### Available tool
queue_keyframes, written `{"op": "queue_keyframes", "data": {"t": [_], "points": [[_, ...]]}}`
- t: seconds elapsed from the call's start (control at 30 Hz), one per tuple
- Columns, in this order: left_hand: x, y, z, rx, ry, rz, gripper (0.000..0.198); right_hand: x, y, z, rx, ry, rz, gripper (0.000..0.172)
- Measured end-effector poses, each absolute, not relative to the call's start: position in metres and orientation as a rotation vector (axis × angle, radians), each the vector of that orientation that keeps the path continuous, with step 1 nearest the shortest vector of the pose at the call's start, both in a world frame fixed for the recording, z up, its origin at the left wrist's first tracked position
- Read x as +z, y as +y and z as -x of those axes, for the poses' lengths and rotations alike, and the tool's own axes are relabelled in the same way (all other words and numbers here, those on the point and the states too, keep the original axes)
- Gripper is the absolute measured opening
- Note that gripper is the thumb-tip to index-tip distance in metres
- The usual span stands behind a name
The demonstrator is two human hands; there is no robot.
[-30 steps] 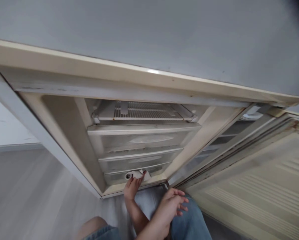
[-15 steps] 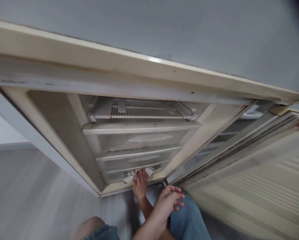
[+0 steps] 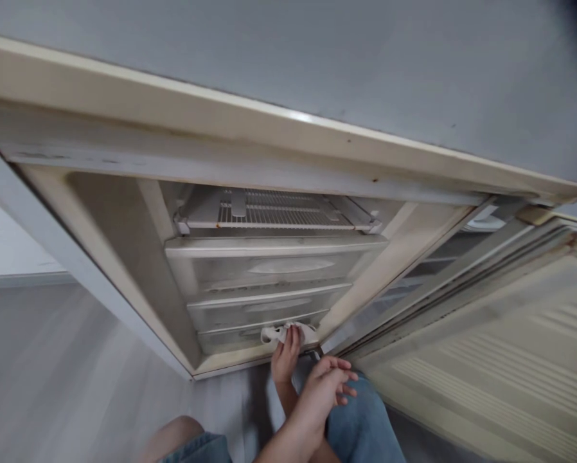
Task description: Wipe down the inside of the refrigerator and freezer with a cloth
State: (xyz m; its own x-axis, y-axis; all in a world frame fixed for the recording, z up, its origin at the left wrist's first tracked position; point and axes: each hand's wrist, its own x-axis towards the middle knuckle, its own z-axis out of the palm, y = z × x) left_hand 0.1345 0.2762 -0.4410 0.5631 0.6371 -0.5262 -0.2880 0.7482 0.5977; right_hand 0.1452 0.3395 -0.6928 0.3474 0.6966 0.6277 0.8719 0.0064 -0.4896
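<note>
My right hand [image 3: 285, 355] reaches forward and presses a crumpled white cloth [image 3: 288, 333] against the front of the lowest freezer drawer [image 3: 230, 339], near its right end. Its fingers are closed over the cloth. My left hand [image 3: 328, 384] rests over my right knee in blue jeans [image 3: 365, 427]. Its fingers are loosely apart and hold nothing. My left forearm crosses over my right forearm.
The open freezer compartment [image 3: 124, 257] holds three translucent drawers and, above them, a white wire shelf [image 3: 269, 215]. Its open door [image 3: 486, 360], with ribbed lining, stands on the right. Grey wood-look floor [image 3: 52, 360] lies to the left. My left knee [image 3: 182, 440] shows at the bottom.
My right hand has slid the cloth to the right along the bottom drawer front. My left hand has stayed on the knee.
</note>
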Motion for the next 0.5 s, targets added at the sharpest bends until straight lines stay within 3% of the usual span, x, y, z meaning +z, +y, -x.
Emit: {"op": "queue_keyframes", "data": {"t": [0.23, 0.5], "points": [[-0.433, 0.274, -0.132, 0.589, 0.805, -0.498, 0.033, -0.692, 0.347, -0.089, -0.161, -1.621, 1.57, 0.048], [-0.434, 0.273, -0.13, 0.6, 0.797, -0.497, 0.029, -0.671, 0.307, -0.077, -0.002, -1.589, 1.459, 0.06]]}}
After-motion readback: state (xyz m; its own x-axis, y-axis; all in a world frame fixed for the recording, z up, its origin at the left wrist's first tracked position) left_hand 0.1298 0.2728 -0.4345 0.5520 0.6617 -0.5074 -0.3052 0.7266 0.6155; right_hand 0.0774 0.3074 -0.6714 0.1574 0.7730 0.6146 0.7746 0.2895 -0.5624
